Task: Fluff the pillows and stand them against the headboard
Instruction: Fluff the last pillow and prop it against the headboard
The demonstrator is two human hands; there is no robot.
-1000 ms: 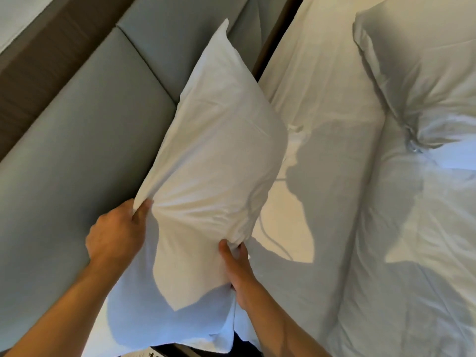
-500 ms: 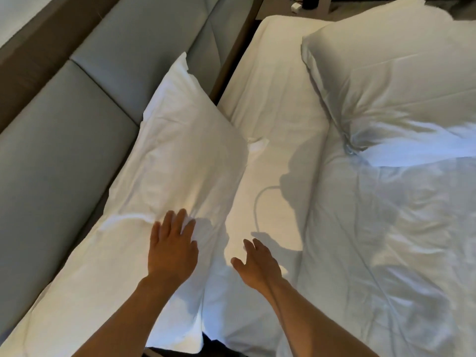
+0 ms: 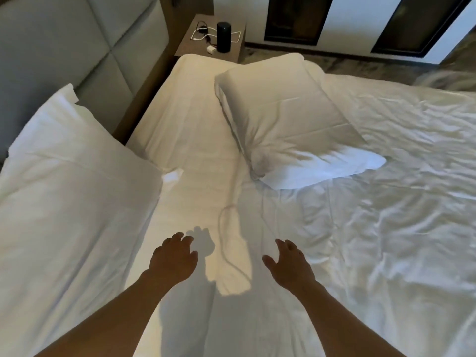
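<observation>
Both the left hand (image 3: 173, 258) and the right hand (image 3: 289, 264) hover released, fingers spread, low in the frame over the white bed sheet (image 3: 195, 150), one pillow (image 3: 64, 191) leaning on the grey padded headboard (image 3: 51, 47) at left, another pillow (image 3: 288, 119) lying flat upper centre, before a bedside table (image 3: 188, 46) bearing a black cylinder speaker (image 3: 223, 37) and a white charger cable (image 3: 203, 34).

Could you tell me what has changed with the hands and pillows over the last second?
Both hands let go of the near pillow, now leaning at the headboard. The left hand and right hand have moved off it, open over the sheet. The far pillow stayed flat.
</observation>
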